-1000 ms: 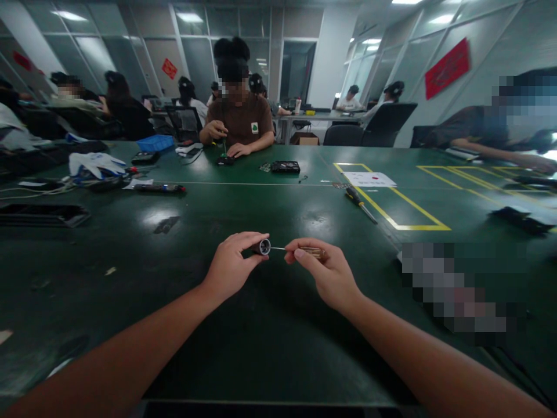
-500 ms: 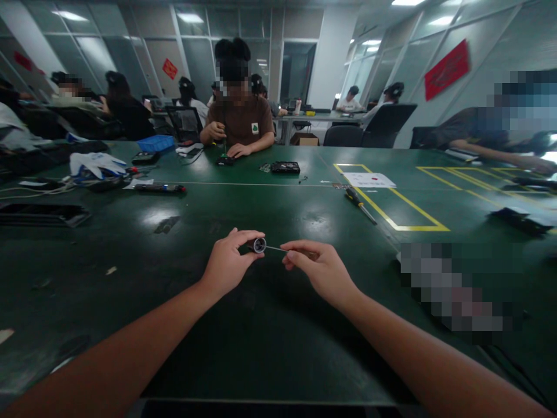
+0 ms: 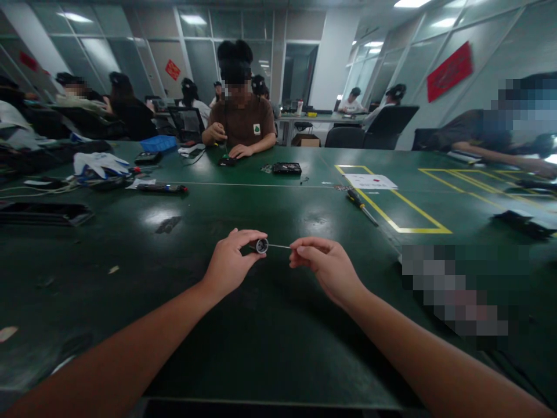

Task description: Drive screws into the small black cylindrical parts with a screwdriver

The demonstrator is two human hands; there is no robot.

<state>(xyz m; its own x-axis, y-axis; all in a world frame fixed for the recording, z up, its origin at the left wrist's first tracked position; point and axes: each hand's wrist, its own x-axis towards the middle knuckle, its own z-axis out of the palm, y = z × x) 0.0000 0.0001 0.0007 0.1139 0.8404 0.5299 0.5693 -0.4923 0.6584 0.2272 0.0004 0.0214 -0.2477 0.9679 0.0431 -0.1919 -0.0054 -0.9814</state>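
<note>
My left hand (image 3: 228, 262) grips a short round cylinder (image 3: 261, 246) between thumb and fingers, held above the green table. Its open end, with a pale rim and a dark hollow inside, faces me and slightly right. My right hand (image 3: 324, 264) is closed in a pinch on a thin metal rod (image 3: 279, 247). The rod runs level from my right fingertips to the cylinder's right side; whether its tip touches the rim or enters it, I cannot tell. Whatever part of the rod lies inside my right hand is hidden.
A yellow-and-black screwdriver (image 3: 362, 207) lies ahead, right, near a white sheet (image 3: 369, 182). White gloves (image 3: 100, 165), a blue basket (image 3: 158, 143) and a pen-like tool (image 3: 162, 188) are left. Across the table, a person in brown (image 3: 243, 125) works on a small device (image 3: 227, 161).
My right hand has shifted slightly right, away from the cylinder, its fingers a little changed. My left hand keeps its hold. The whole view has moved a touch.
</note>
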